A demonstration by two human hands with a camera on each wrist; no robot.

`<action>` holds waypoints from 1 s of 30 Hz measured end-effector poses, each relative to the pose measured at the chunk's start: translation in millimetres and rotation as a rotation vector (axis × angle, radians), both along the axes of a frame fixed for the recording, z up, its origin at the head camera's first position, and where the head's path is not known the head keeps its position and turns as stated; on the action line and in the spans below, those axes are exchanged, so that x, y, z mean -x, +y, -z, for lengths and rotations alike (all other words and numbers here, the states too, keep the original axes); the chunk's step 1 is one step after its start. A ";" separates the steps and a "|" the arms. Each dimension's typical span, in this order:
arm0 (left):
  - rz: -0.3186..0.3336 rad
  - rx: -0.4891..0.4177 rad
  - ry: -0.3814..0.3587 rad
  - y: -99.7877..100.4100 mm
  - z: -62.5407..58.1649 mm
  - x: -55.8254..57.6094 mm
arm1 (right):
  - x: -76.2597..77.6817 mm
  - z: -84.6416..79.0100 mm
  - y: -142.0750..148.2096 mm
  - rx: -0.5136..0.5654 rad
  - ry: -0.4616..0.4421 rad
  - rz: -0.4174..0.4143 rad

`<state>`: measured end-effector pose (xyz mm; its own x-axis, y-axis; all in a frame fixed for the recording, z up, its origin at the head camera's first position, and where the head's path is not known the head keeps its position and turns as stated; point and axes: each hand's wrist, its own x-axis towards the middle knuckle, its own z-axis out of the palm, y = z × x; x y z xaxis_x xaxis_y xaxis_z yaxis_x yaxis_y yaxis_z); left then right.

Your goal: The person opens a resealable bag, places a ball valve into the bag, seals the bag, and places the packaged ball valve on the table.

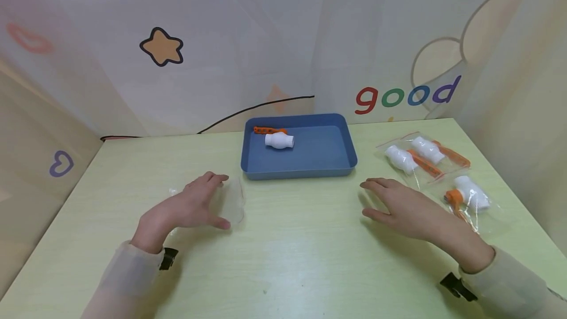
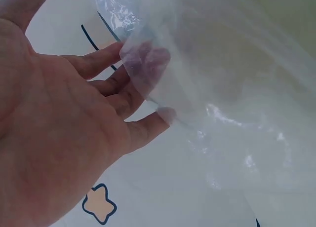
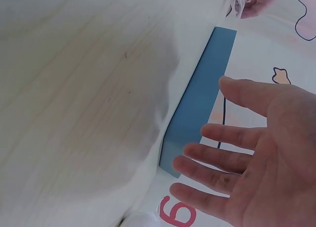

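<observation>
My left hand (image 1: 195, 207) hovers over the left of the table, its thumb and fingers spread apart. Beside it is a clear plastic bag (image 1: 233, 206); in the left wrist view the bag (image 2: 227, 89) overlaps the fingertips, with the thumb well apart from them. My right hand (image 1: 405, 208) is over the table's right side, fingers extended and nothing in them. At the back, a blue tray (image 1: 319, 159) contains a white rounded piece with ribbed ends (image 1: 279, 141) and an orange strip-like piece with holes (image 1: 264, 130).
To the right lie clear bags holding white pieces (image 1: 400, 159) and orange strips (image 1: 453, 155). A nearer bag (image 1: 489, 220) holds another white piece (image 1: 474, 193) and an orange one (image 1: 454, 197). A printed curtain (image 1: 248, 48) hangs behind the table (image 1: 292, 260).
</observation>
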<state>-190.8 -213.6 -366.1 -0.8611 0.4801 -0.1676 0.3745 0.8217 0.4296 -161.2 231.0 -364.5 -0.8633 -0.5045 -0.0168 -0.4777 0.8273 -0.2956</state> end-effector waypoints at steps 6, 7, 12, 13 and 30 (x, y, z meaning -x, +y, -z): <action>0.008 -0.016 -0.015 6.4 -2.3 -5.7 | -0.2 0.6 -3.3 0.025 0.031 -0.003; 0.008 -0.020 -0.021 7.8 -2.6 -6.7 | -0.2 0.6 -4.1 0.029 0.037 -0.002; 0.030 -0.058 -0.027 15.7 -4.9 -12.7 | -0.9 0.3 -10.2 0.078 0.097 -0.020; 0.036 -0.064 -0.026 17.6 -5.7 -14.2 | -0.8 0.0 -11.8 0.092 0.107 -0.025; 0.134 -0.119 0.042 51.9 -15.5 -27.6 | -3.6 2.8 -38.1 0.170 0.111 -0.092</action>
